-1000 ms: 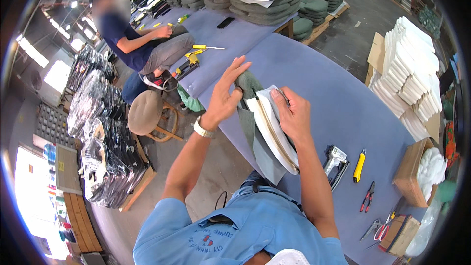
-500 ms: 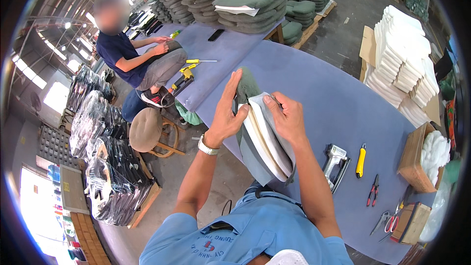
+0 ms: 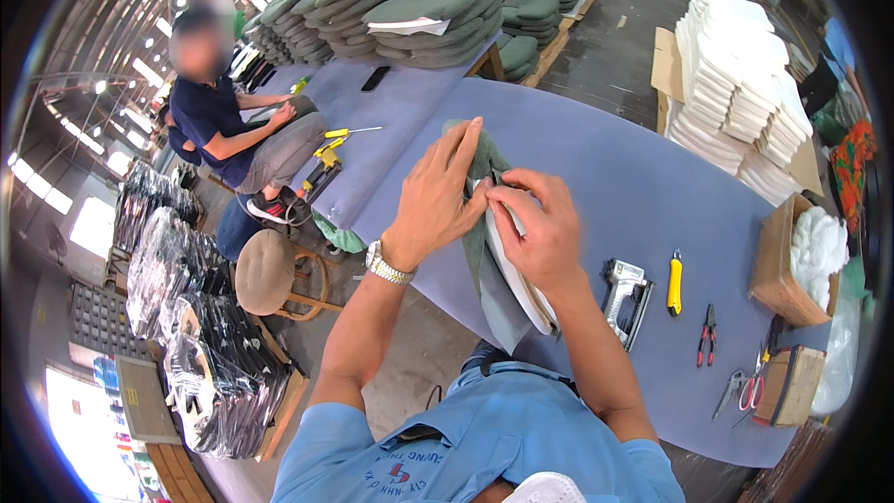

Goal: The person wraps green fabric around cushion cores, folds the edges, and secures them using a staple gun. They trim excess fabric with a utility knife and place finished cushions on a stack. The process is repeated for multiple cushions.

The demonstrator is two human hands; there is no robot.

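I hold a seat cushion [image 3: 482,166] on edge above the near side of the table, its dark green cover and pale layers inside showing. My left hand [image 3: 436,194], with a metal watch on its wrist, presses along the cushion's far left side. Its thumb points at the cover's edge. My right hand [image 3: 542,231] pinches the cover's edge at the top of the pale layers [image 3: 514,265], close to the left thumb. What lies between the right fingertips is mostly hidden. A loose greyish flap of cover [image 3: 500,312] hangs toward my body.
To the right on the blue table [image 3: 596,186] lie a staple gun [image 3: 626,303], yellow cutter [image 3: 674,284], pliers [image 3: 709,335] and scissors [image 3: 752,389]. A cardboard box [image 3: 775,261] holds white stuffing. A seated co-worker [image 3: 219,121] is at the left, near a round stool [image 3: 264,272]. Cushion stacks [image 3: 433,19] stand behind.
My right hand has moved left from the cover's flap to pinch its edge near my left thumb. The cover's opening looks narrower, and my left hand now covers more of the cushion.
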